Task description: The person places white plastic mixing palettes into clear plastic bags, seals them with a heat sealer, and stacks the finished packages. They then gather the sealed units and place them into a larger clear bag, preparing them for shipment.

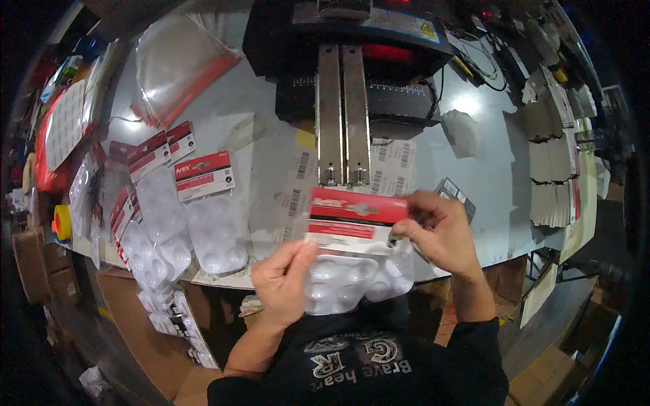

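Between my hands is a packaged white plastic palette [338, 284] with round wells, topped by a red and white header card [359, 220]. My left hand [281, 281] is closed on the lower left corner of the card, thumb uppermost. At the card's right edge, my right hand [440, 233] pinches it with curled fingers partly hidden. Just beyond the card, two long metal bars [342, 115] reach out from a black machine [345, 34] that glows red inside. More carded palette packs [213, 230] lie overlapping on the table to the left.
Clear bags with red edges [179, 68] lie at the far left. Barcode label sheets [294, 196] flank the bars. Stacked folded cards [552, 169] line the right side, with cables [487, 64] behind. An orange-yellow tape roll [61, 222] sits at the left edge; cardboard boxes [145, 325] stand below.
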{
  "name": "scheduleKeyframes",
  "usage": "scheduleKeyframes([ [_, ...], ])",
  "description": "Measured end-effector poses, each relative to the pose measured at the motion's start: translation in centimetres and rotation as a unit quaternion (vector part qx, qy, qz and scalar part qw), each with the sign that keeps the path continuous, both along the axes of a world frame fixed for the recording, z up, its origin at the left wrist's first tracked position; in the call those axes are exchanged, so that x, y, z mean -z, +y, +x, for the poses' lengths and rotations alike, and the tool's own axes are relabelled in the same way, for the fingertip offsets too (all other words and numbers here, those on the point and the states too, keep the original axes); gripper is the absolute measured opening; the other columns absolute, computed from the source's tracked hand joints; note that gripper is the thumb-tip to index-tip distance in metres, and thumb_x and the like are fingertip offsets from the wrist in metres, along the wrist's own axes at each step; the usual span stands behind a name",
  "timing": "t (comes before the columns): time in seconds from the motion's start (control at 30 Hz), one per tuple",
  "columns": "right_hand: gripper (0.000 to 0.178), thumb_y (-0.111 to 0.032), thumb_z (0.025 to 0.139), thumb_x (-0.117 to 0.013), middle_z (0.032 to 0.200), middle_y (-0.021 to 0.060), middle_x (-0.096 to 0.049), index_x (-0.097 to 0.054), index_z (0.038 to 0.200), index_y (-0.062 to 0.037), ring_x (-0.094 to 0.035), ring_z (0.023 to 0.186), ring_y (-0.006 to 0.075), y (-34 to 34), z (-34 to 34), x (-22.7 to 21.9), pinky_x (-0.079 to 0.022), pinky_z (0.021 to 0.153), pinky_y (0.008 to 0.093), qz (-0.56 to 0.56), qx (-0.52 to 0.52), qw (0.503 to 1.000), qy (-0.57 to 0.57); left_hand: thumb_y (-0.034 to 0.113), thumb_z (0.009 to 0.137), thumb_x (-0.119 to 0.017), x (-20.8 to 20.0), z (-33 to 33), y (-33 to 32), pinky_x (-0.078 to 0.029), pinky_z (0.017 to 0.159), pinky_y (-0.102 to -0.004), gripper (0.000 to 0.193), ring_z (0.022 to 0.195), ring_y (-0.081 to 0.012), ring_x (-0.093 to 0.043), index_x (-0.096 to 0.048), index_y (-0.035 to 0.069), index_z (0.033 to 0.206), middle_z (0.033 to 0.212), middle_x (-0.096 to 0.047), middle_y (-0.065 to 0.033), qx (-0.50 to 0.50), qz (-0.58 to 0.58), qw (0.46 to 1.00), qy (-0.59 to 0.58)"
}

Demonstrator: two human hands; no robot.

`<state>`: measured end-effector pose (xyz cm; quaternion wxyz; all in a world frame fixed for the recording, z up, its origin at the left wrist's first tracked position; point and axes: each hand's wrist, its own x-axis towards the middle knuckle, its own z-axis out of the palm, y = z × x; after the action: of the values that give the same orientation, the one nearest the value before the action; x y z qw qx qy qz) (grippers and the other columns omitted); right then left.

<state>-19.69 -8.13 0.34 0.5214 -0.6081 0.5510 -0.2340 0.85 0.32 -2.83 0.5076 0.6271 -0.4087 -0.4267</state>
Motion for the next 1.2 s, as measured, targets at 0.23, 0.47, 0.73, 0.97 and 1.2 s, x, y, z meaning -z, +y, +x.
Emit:
scheduleKeyframes([
  [0.23,0.013,-0.006,0.086,-0.061,0.070,0.0077,-0.064,-0.064,0.083,0.0057,-0.062,0.057,0.0111,1.9,-1.0,1.2,-0.047,0.052,0.0193,0.220,0.004,0.962,-0.163,0.010,0.088,-0.061,1.2,0.0,0.5,-0.038,0.059,-0.0185,0.015,0.065,-0.0042,-0.048,-0.065,-0.005,0.088,0.071,-0.059,0.0009,-0.053,0.018,0.998,0.034],
  [0.47,0.015,-0.009,0.087,-0.059,0.066,0.0061,-0.059,-0.058,0.081,0.0047,-0.057,0.053,0.0124,1.4,1.2,3.3,-0.045,0.051,0.0241,0.263,0.071,0.945,-0.181,0.018,0.094,-0.049,2.1,0.0,-1.2,-0.039,0.063,-0.0232,0.023,0.067,-0.0085,-0.044,-0.055,-0.003,0.085,0.069,-0.052,-0.0028,-0.014,0.081,0.996,-0.044],
  [0.73,0.015,-0.011,0.089,-0.056,0.064,0.0066,-0.056,-0.058,0.082,0.0031,-0.055,0.054,0.0146,-0.6,3.0,7.0,-0.046,0.053,0.0254,0.190,0.176,0.925,-0.277,0.013,0.095,-0.043,5.6,0.7,-5.3,-0.036,0.066,-0.0233,0.018,0.068,-0.0101,-0.039,-0.049,0.000,0.083,0.073,-0.048,-0.0040,0.008,0.034,0.999,-0.042],
  [0.97,0.029,-0.013,0.084,-0.061,0.084,0.0083,-0.063,-0.059,0.110,0.0014,-0.061,0.074,0.0160,-0.6,-1.5,4.9,-0.049,0.069,0.0259,-0.067,0.131,0.989,0.018,0.018,0.093,-0.048,3.3,4.4,-4.6,-0.038,0.073,-0.0251,0.022,0.078,-0.0103,-0.047,-0.058,-0.001,0.098,0.080,-0.055,-0.0021,-0.051,0.103,0.991,-0.066],
  [1.2,0.086,-0.025,0.055,-0.082,0.141,0.0114,-0.040,-0.047,0.131,-0.0048,-0.038,0.130,0.0278,2.7,-10.5,7.7,-0.034,0.101,0.0365,-0.174,0.036,0.893,0.414,0.023,0.077,-0.069,1.6,9.6,-1.1,-0.039,0.090,-0.0390,0.028,0.103,-0.0343,-0.048,-0.059,0.001,0.092,0.105,-0.053,-0.0194,-0.097,-0.004,0.802,-0.590],
])
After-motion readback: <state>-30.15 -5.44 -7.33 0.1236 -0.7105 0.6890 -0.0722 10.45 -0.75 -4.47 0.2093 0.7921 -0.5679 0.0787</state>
